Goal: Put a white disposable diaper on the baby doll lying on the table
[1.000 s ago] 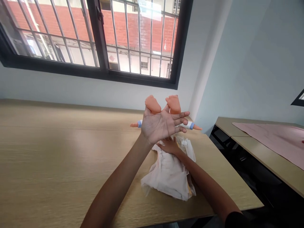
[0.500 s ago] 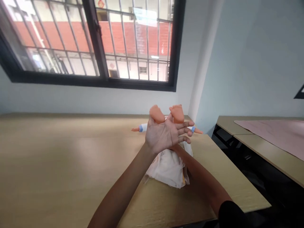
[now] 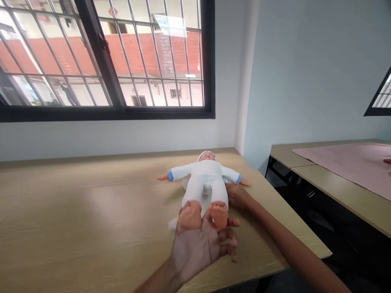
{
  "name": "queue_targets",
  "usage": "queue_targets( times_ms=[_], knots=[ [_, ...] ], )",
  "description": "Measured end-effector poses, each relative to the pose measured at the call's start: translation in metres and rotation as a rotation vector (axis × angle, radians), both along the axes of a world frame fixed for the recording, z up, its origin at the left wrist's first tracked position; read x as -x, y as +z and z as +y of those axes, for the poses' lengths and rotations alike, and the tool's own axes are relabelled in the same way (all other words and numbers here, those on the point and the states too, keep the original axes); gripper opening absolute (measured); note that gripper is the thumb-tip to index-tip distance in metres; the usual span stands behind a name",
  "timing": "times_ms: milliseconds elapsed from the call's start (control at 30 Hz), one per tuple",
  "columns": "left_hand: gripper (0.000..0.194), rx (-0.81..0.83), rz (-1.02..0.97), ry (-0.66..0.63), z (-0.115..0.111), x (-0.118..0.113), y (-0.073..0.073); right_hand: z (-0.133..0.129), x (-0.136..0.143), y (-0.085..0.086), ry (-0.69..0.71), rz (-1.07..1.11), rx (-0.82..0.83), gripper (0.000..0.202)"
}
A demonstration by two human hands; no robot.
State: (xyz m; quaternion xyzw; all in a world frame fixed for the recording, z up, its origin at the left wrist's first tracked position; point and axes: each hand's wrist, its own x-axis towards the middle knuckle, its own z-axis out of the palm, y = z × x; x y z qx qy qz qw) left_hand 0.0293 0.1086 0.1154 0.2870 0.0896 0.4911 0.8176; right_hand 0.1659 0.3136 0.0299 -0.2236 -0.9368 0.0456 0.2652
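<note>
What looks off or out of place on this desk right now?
Nothing looks spilled or damaged. The doll lies face up on the wooden table, feet held in the left hand; the right hand rests beside its hip.

The left hand [image 3: 203,244] grips the doll [image 3: 203,181] by its feet [image 3: 203,213] on the table [image 3: 76,211].

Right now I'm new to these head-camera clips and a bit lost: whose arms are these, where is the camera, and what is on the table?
The camera sits on a person's head and looks down at their own bare arms. The left hand holds the feet of a doll in a white suit, which lies on its back on a wooden table. The right hand rests at the doll's side by the hip. A little white cloth shows under the doll. To the right stands a second table with a pink mat. Behind is a barred window.
</note>
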Motion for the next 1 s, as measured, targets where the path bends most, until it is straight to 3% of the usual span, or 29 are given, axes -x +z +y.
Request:
queue_targets(
  times_ms=[133, 333, 467, 633, 767, 1000],
  knots=[
    [0.051, 0.135, -0.022, 0.124, -0.018, 0.004, -0.032, -0.008, 0.001, -0.001, 0.023, -0.034, 0.020, 0.026],
    [0.043, 0.293, 0.080, 0.247, -0.028, 0.005, -0.084, -0.013, 0.006, -0.006, -0.157, -0.076, 0.043, 0.027],
    [0.036, 0.324, 0.118, 0.256, -0.026, 0.004, -0.106, -0.012, 0.007, -0.011, -0.215, -0.049, 0.052, 0.027],
    [0.041, 0.332, -0.082, 0.327, -0.025, -0.013, -0.114, -0.012, 0.009, -0.014, -0.276, -0.072, 0.013, 0.027],
    [0.040, 0.339, -0.239, 0.262, -0.031, -0.021, -0.113, -0.013, 0.009, -0.015, -0.295, -0.095, -0.004, 0.027],
    [0.060, 0.201, -0.175, 0.240, -0.063, -0.008, -0.105, -0.011, 0.008, -0.016, -0.312, -0.087, -0.048, 0.027]
  ],
)
